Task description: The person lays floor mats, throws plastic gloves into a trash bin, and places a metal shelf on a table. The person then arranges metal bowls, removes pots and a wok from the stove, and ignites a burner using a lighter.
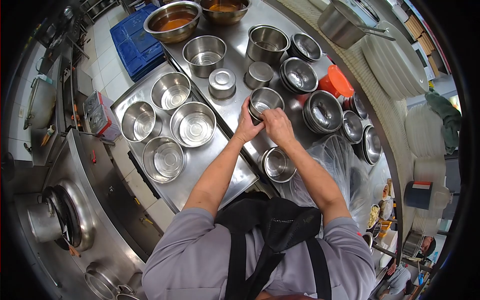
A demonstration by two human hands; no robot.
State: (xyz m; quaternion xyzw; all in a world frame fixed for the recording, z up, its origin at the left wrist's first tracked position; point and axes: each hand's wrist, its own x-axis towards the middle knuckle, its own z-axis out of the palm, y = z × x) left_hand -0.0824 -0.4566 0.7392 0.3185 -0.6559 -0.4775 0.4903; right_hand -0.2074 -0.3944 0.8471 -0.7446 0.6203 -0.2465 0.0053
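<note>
At steel counter [235, 35] | both hands [248, 123] gripping steel pot [266, 99]; near side partly hidden

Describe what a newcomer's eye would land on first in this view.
Probably the bright orange-red item among the stacked steel bowls, to the right of the hands. Next, perhaps, the big blue container at the upper left, beside the metal tables. Near the middle, the left hand holds a steel pot, the right hand at its near rim.
</note>
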